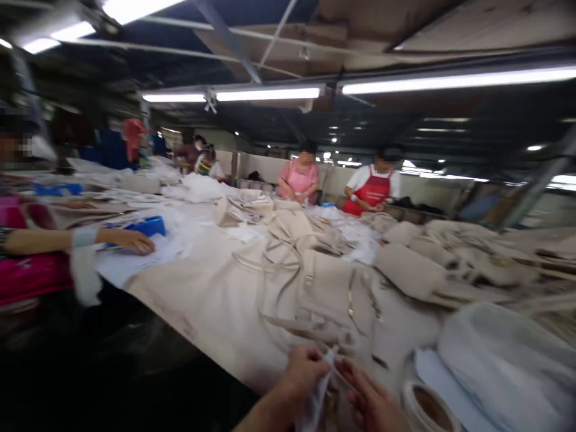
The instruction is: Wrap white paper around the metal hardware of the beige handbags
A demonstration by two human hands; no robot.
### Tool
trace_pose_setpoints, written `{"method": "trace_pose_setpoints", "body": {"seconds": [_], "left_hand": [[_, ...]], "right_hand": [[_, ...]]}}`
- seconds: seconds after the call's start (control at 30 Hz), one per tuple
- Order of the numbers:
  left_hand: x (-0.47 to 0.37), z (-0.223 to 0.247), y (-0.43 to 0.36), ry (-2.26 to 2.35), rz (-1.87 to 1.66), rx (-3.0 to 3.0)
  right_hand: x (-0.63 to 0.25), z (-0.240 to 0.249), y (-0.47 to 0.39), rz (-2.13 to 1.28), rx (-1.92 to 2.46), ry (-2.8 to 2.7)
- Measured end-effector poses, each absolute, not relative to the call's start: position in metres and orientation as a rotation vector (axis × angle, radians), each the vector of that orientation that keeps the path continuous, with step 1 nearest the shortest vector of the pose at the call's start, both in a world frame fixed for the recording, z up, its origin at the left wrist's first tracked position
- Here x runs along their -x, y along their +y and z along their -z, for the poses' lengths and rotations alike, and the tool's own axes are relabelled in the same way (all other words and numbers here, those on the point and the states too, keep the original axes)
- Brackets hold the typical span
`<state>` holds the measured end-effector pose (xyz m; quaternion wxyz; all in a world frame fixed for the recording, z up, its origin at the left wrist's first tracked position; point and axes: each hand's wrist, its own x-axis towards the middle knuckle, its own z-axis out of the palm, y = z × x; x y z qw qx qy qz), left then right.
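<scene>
At the bottom of the view, my left hand (306, 375) is closed in a pinch on a thin, whitish, see-through strip (318, 399), which looks like plastic film and hangs downward. My right hand (371, 393) is beside it with fingers stretched and apart, its fingertips close to the strip's upper end. Whether they touch it is blurred. Just beyond my hands, a beige bag (326, 282) with straps and metal fittings lies on the beige-covered table (193, 300). Small gold-coloured parts show below the strip, too blurred to make out.
A tape roll (429, 408) and a clear plastic bag (508, 354) are at the right. More beige bags (411, 270) are heaped beyond. On the left, a co-worker's hand (135, 241) rests by a blue holder (150, 227). Several people work farther along the table.
</scene>
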<state>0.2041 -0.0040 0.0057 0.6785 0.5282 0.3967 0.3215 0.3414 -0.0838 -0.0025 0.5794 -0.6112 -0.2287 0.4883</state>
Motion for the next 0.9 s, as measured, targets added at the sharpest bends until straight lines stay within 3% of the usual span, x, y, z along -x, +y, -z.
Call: {"method": "trace_pose_setpoints", "body": {"seconds": [0.2, 0.4, 0.73, 0.9], "left_hand": [[-0.197, -0.009, -0.015, 0.815, -0.618, -1.12], [-0.193, -0.017, -0.025, 0.839, -0.663, -1.114], [-0.196, -0.003, -0.017, 0.832, -0.636, -1.111], [-0.193, -0.009, -0.018, 0.811, -0.578, -1.057]], "right_hand": [[-0.365, -0.007, -0.173, -0.878, 1.628, -0.512], [-0.452, -0.051, -0.205, -0.262, 2.061, -0.626], [-0.514, -0.059, -0.223, -0.175, 2.201, -0.679], [-0.57, -0.085, -0.28, 0.136, 2.35, -0.365]]}}
